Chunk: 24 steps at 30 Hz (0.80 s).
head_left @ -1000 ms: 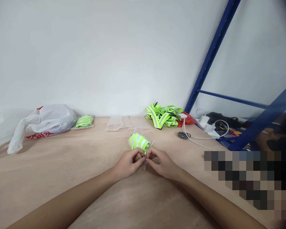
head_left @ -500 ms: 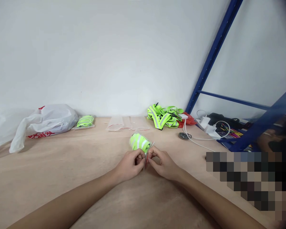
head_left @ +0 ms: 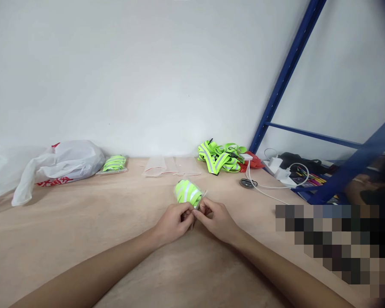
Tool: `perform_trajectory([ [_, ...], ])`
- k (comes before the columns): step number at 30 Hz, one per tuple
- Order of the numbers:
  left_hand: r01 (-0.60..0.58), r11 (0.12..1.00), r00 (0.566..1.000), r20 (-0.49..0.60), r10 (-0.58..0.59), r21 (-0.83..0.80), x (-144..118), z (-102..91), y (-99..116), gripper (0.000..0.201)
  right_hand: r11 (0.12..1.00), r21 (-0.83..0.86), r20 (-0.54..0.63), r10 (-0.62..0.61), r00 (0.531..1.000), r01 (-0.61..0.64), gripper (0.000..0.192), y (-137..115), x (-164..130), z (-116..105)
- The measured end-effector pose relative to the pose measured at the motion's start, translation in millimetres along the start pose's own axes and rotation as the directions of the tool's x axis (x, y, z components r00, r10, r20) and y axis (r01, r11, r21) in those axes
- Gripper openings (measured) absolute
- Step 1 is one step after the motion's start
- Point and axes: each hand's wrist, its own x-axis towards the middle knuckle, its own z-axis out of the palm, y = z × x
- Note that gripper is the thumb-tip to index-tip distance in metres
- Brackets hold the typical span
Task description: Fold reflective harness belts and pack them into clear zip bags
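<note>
A clear zip bag [head_left: 177,197] with a rolled neon-green reflective strap [head_left: 188,192] inside lies on the table in front of me. My left hand [head_left: 176,221] pinches the bag's near edge, thumb against forefinger. Right beside it, my right hand [head_left: 216,220] is closed on the same edge, its thumb tip close to the left fingertips. The fingers cover most of the bag's red-lined opening.
Along the wall sit a white plastic bag [head_left: 73,160], a packed green strap [head_left: 114,163], flat zip bags [head_left: 171,166] and a heap of green reflective straps [head_left: 220,157]. A mouse [head_left: 248,183], white cables and a blue metal frame [head_left: 285,77] are at the right.
My right hand has moved left along the bag's edge until its thumb meets the left fingertips. The red line that showed between the hands is now covered.
</note>
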Motion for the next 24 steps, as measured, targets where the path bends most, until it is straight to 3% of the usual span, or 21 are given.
perform_trajectory([
  [7,-0.007,1.0,1.0,-0.001,0.007,0.029,0.4,-1.5,1.1,0.023,0.993,0.107,0.015,0.043,0.999,-0.045,0.023,4.0,3.3,-2.1],
  [19,-0.056,0.994,0.998,0.017,0.055,0.096,0.6,-2.4,-0.1,0.024,0.997,0.034,0.022,0.074,0.997,-0.074,0.027,1.0,3.6,-1.3],
  [24,-0.053,0.995,0.998,0.028,0.05,0.089,0.4,-2.3,-1.3,0.025,0.993,0.093,0.058,0.064,0.996,-0.069,0.029,3.0,4.1,-1.7],
])
